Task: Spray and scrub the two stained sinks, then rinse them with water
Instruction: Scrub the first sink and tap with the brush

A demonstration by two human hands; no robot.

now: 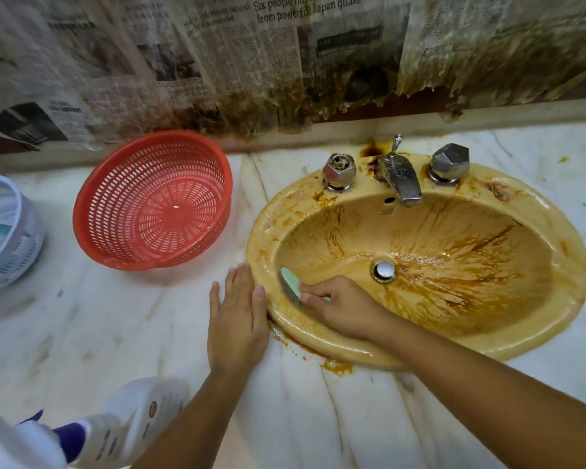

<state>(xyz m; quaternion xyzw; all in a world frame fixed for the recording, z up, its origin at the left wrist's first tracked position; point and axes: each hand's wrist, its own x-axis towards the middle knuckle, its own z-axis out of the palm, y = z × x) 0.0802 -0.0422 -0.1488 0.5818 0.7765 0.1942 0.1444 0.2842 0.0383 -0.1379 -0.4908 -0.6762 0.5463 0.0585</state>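
left grip (237, 319): flat, fingers straight, palm down on bench (99, 333) just beside sink (570, 265)
right grip (342, 306): curled round brush (290, 282), against sink's left inner wall

Left hand (237, 319) flat, right hand (344, 308) curled.

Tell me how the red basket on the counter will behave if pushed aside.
The red basket is probably light: thin perforated plastic, nothing inside. Its base looks narrower than its rim, so it may tip or rock. The marble counter looks smooth, so it likely slides easily.
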